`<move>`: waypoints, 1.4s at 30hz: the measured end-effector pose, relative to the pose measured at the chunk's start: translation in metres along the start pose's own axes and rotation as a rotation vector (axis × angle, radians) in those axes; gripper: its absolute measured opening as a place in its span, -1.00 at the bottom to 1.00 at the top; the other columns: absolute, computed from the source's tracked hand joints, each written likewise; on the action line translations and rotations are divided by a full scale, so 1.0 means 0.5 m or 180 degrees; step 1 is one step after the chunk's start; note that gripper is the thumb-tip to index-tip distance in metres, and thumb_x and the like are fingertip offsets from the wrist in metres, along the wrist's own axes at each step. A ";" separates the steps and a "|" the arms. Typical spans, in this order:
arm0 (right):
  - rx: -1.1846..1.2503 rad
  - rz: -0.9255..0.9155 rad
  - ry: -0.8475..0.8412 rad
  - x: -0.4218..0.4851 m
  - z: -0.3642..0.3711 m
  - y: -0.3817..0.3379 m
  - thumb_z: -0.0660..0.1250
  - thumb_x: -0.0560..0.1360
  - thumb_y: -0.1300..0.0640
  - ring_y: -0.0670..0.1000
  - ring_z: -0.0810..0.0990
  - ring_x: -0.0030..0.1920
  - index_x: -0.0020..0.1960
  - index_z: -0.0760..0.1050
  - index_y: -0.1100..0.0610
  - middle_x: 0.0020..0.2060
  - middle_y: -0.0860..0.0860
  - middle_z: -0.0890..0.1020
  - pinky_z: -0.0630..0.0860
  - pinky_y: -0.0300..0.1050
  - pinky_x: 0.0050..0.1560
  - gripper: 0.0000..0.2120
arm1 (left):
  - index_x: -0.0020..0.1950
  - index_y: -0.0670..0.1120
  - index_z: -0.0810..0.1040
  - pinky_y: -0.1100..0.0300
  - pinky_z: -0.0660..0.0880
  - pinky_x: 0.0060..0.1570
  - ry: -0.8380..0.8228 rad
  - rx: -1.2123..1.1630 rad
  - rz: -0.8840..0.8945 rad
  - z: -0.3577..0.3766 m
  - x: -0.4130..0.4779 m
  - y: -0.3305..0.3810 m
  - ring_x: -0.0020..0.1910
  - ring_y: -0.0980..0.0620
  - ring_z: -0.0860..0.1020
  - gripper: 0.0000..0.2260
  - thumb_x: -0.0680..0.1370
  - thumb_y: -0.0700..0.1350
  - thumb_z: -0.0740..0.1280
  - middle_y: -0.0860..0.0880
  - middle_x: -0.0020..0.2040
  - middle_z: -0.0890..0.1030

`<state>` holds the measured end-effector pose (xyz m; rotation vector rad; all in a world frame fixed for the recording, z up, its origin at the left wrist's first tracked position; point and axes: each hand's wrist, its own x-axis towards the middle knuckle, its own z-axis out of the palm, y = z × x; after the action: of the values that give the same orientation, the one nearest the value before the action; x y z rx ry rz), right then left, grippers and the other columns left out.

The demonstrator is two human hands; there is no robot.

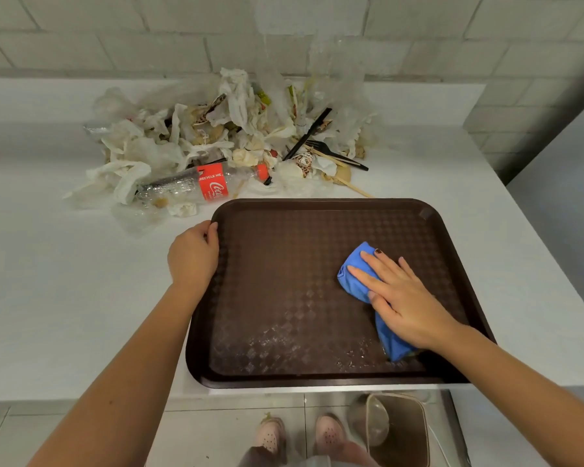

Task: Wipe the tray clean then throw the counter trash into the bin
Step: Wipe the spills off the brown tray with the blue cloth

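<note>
A dark brown tray (pixel 284 264) lies on the white counter near its front edge, with wet streaks and crumbs along its near side. My left hand (pixel 193 254) grips the tray's left rim, fingers curled over the edge. My right hand (pixel 398 298) lies flat with straight fingers on a blue cloth (pixel 354 278), pressing it onto the right half of the tray. Behind the tray sits a heap of trash (pixel 223 136): crumpled napkins, plastic wrap, a crushed clear bottle (pixel 199 187) with a red label, black plastic cutlery (pixel 321 143) and wooden sticks. A bin (pixel 402 429) stands on the floor below the counter edge.
The white counter (pixel 64 281) extends left and right of the tray. A grey brick wall (pixel 149 38) runs behind the trash. A grey vertical surface (pixel 560 180) closes off the right side. My feet (pixel 297 436) are on the tiled floor left of the bin.
</note>
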<state>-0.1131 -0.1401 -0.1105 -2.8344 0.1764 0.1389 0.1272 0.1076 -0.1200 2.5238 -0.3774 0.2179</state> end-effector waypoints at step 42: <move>-0.0407 0.0550 0.0106 -0.077 0.030 0.012 -0.47 0.49 -0.27 -0.06 -0.27 0.50 0.52 -0.17 0.02 0.55 0.02 -0.09 -0.34 -0.10 0.44 -0.31 | 0.15 -0.22 0.59 -0.02 0.45 -0.04 0.0062 -0.0199 -0.0145 0.008 0.005 0.002 -0.12 -0.27 0.56 -0.69 0.62 -0.10 0.14 -0.26 -0.12 0.64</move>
<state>-0.1533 -0.1373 -0.1224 -2.9469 0.4348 0.1446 0.1296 0.1042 -0.1223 2.4640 -0.3138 0.2094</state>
